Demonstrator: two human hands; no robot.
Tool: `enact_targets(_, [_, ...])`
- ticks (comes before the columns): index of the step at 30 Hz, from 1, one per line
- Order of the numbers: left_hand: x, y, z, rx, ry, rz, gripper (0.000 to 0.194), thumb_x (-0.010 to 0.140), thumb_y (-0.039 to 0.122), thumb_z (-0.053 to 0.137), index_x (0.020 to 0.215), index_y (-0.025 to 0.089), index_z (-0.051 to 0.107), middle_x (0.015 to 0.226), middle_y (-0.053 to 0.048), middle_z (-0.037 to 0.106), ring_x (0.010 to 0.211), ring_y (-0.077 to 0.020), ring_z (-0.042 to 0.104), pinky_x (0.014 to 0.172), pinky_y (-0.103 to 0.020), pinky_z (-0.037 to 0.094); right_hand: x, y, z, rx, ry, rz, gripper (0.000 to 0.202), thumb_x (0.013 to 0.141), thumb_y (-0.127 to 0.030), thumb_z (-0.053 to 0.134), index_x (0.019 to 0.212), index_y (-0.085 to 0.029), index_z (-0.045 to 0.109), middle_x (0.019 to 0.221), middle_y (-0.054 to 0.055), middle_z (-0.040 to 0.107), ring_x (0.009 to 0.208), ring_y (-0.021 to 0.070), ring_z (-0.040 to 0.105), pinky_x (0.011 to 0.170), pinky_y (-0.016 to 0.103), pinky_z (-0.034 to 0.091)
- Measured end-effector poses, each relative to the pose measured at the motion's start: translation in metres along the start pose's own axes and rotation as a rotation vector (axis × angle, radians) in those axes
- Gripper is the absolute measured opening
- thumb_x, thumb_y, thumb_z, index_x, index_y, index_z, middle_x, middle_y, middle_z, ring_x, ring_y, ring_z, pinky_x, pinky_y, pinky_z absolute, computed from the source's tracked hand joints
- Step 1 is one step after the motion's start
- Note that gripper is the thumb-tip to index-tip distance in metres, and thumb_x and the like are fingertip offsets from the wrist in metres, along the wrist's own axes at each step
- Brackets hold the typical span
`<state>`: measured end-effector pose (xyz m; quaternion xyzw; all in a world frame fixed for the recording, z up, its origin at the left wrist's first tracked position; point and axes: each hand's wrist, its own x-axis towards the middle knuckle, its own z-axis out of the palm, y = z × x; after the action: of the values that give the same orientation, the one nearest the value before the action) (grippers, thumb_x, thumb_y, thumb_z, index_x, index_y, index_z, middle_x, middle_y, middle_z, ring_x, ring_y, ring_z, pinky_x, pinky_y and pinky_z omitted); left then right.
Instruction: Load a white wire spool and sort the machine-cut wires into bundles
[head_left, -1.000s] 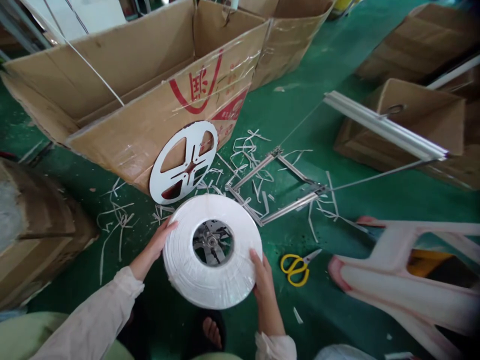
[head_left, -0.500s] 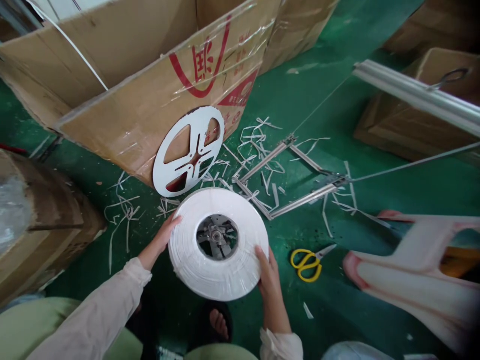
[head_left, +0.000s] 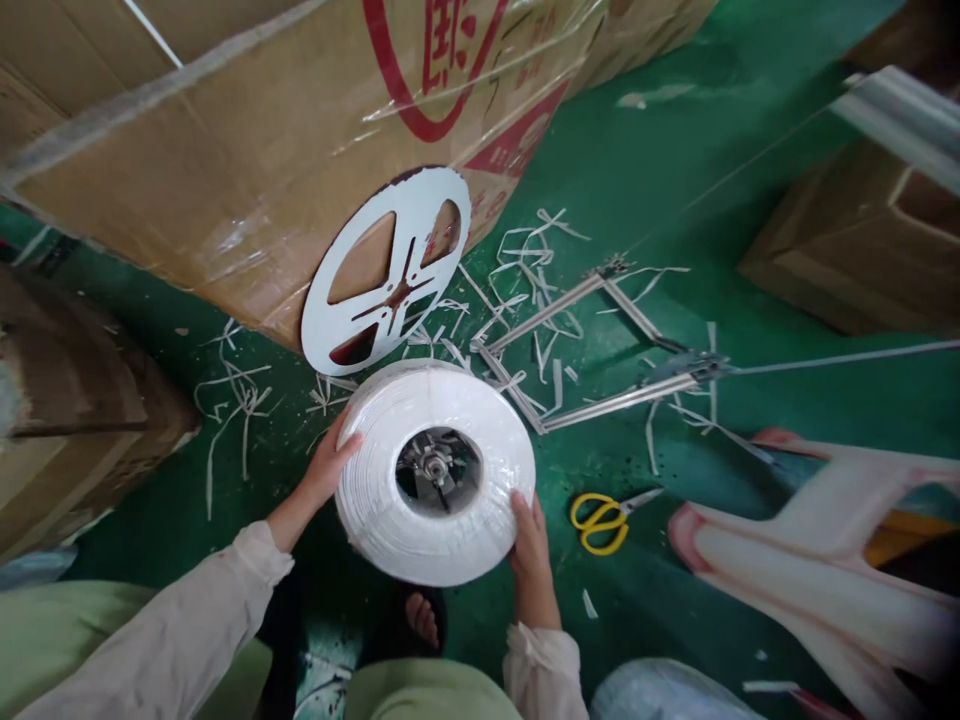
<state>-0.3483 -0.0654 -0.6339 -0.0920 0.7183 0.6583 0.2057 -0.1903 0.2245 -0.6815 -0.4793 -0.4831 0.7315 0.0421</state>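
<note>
A thick white roll [head_left: 442,555] of flat, wound strip, wrapped in clear film, is held between my two hands. My left hand [head_left: 332,462] grips its left rim, thumb on top. On the right rim my right hand [head_left: 531,540] does the same, fingers partly hidden beneath the edge. Through the roll's centre hole shows a metal hub [head_left: 436,466] with a spindle and arms; whether the roll touches it I cannot tell. A white spoked disc [head_left: 337,270] leans against the cardboard box [head_left: 247,210] just beyond the roll.
Right of the roll, yellow-handled scissors [head_left: 600,524] lie on the green floor. A jointed metal frame [head_left: 622,402] with a cord stands among white strip scraps [head_left: 240,390]. A pale plastic stool [head_left: 787,540] is at right, with cartons [head_left: 840,240] behind. Another carton [head_left: 82,420] stands at left.
The view has shifted, so the large box and disc look nearer. Both hands still hold the roll, which appears slightly more tilted over the hub.
</note>
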Motion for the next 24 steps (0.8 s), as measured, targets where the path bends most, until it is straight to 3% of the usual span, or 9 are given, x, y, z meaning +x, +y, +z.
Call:
enact_targets(8, [0.002,-0.014,-0.004,0.027,0.025,-0.021,0.072,0.079,0.051,0.066,0.141,0.021,0.045,0.151,-0.010,0.040,0.141,-0.0296,0.032,0.119,-0.043,0.018,-0.005,0.000,0.004,-0.078,-0.012,-0.024,0.075,0.075,-0.053,0.068,0.137,-0.017,0.049,0.126,0.011,0.064,0.115,0.0291,0.059,0.097,0.044,0.048])
enact_targets(14, [0.003,-0.005,-0.003,0.048,0.002,0.000,0.069,0.080,0.049,0.066,0.140,0.021,0.046,0.150,-0.009,0.042,0.141,-0.0290,0.033,0.119,-0.042,0.019,-0.023,-0.005,0.022,-0.287,0.127,-0.208,0.095,0.065,-0.043,0.079,0.146,-0.020,0.035,0.143,0.013,0.048,0.126,0.0298,0.049,0.108,0.048,0.036])
enact_targets(18, [0.000,0.003,0.003,0.012,-0.005,0.008,0.065,0.082,0.047,0.065,0.139,0.023,0.047,0.149,-0.008,0.044,0.140,-0.0287,0.035,0.118,-0.042,0.021,-0.026,-0.011,0.027,-0.376,0.167,-0.211,0.089,0.066,-0.045,0.079,0.141,-0.017,0.041,0.143,0.014,0.047,0.128,0.0307,0.045,0.110,0.048,0.033])
enact_targets(24, [-0.018,0.008,0.007,-0.007,0.053,-0.059,0.064,0.082,0.048,0.064,0.138,0.023,0.048,0.148,-0.008,0.045,0.139,-0.0297,0.036,0.117,-0.044,0.022,-0.036,-0.023,0.023,-0.456,0.116,-0.217,0.085,0.069,-0.047,0.075,0.142,-0.019,0.042,0.144,0.012,0.047,0.132,0.0306,0.041,0.112,0.047,0.030])
